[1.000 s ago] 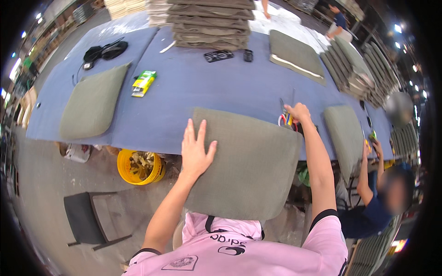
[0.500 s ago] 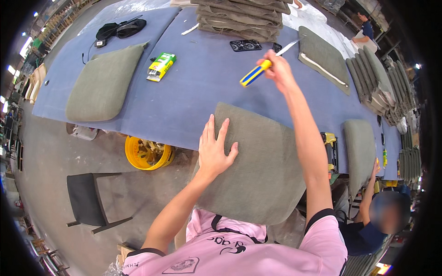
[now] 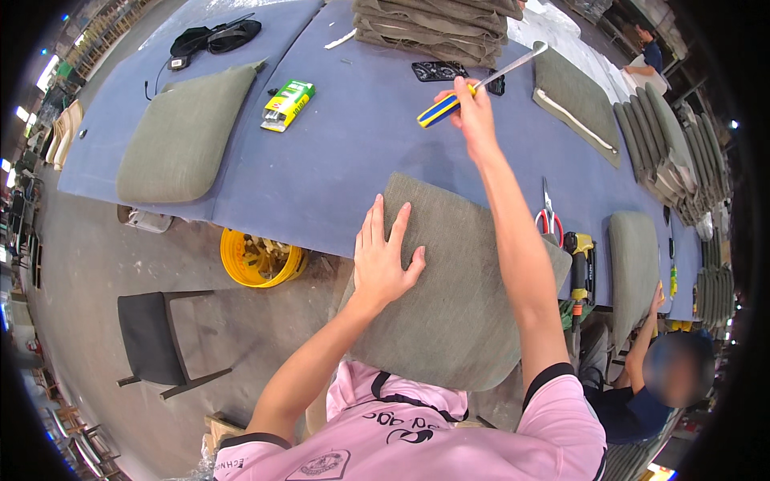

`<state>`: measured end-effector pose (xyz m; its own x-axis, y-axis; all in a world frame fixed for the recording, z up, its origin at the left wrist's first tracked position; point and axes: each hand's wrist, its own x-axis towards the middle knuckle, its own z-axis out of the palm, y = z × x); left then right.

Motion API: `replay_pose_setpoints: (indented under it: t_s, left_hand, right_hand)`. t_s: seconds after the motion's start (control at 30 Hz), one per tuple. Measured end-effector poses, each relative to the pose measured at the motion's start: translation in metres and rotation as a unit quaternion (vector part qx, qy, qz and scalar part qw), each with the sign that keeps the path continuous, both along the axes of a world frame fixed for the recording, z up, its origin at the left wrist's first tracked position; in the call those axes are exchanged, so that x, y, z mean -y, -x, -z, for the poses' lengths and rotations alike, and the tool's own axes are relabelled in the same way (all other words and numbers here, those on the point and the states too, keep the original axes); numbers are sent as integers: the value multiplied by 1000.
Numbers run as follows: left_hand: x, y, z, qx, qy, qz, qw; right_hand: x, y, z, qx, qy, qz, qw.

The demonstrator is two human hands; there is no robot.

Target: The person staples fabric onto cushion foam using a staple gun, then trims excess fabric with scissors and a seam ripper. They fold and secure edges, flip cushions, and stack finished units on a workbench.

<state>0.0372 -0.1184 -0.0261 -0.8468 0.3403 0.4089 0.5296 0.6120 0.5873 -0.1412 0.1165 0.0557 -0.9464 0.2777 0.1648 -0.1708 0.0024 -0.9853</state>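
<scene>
A grey-green fabric-covered seat cushion (image 3: 437,309) lies tilted in front of me, resting partly on the near table edge. My left hand (image 3: 387,260) is flat on its upper left part, fingers spread. Raised above the blue table, my right hand (image 3: 475,120) is closed around a screwdriver-like tool (image 3: 439,111). The tool has a blue-and-yellow handle and a long metal shaft with a flattened, bent tip pointing to the far right. My right forearm hides part of the cushion's right side.
Red-handled scissors (image 3: 549,222) and a yellow-black staple gun (image 3: 579,264) lie right of the cushion. Another cushion (image 3: 188,132) and a green-yellow box (image 3: 289,104) lie left. Fabric covers (image 3: 433,32) are stacked at the back. A co-worker (image 3: 642,393) holds a cushion (image 3: 634,268). A yellow bucket (image 3: 233,256) stands below.
My right hand has shifted slightly left, and the tool has turned so its bent tip shows. The scissors have come into view beside my forearm. My left hand stays on the cushion.
</scene>
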Motion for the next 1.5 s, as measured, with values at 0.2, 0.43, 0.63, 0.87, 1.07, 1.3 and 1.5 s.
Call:
replay_pose_setpoints:
  t_s: [0.2, 0.43, 0.63, 0.87, 1.07, 1.3, 1.5]
  left_hand:
    - [4, 1, -2, 11, 4, -6, 1000]
    - [5, 1, 4, 5, 5, -11, 1000]
    - [0, 3, 3, 5, -8, -1, 1000]
    - [0, 2, 5, 2, -12, 2, 1000]
    - [5, 1, 6, 1, 1, -10, 1000]
    - [6, -2, 10, -8, 4, -18, 1000]
    - [2, -4, 7, -19, 12, -11, 1000]
  right_hand:
    - [13, -2, 4, 100, 0, -118, 988]
    - [42, -20, 29, 146, 11, -173, 974]
    - [-21, 19, -4, 7, -34, -9, 999]
    - [-6, 16, 8, 22, -23, -56, 998]
    - [46, -15, 24, 134, -32, -143, 980]
    - [45, -19, 23, 141, -107, -170, 969]
    - [26, -31, 13, 117, 1, -100, 988]
